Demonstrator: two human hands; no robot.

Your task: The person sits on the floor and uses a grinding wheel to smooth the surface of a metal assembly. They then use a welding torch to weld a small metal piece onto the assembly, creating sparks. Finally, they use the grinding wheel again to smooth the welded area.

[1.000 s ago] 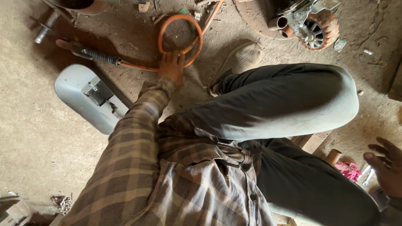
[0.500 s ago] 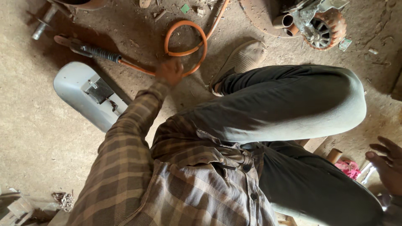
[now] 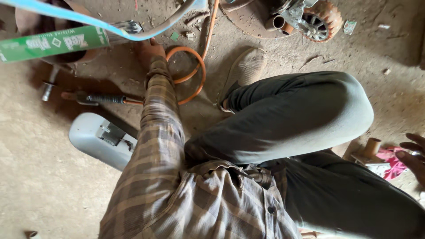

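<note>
My left hand (image 3: 148, 49) reaches far forward at the end of a plaid sleeve (image 3: 159, 132). It lies at the end of a long green box (image 3: 57, 44) with thin metal rods (image 3: 128, 28) sticking out. A pale blue-grey cable (image 3: 110, 30) arcs just above the hand. The fingers are hidden, so I cannot tell whether the hand grips the rods. My right hand (image 3: 414, 155) shows at the right edge with fingers spread, holding nothing, next to a pink cloth (image 3: 392, 161) and a cardboard tube (image 3: 371, 147).
An orange hose (image 3: 199, 75) loops on the dirt floor beside a torch-like tool (image 3: 95, 98). A pale grey cover (image 3: 95, 139) lies at the left. A rusty motor part (image 3: 316, 17) sits at the top. My bent leg (image 3: 287, 119) and shoe (image 3: 245, 71) fill the middle.
My left hand has left the orange hose loop and moved further forward and up to the rods. The green box and the cable have come into view. The right hand stays put.
</note>
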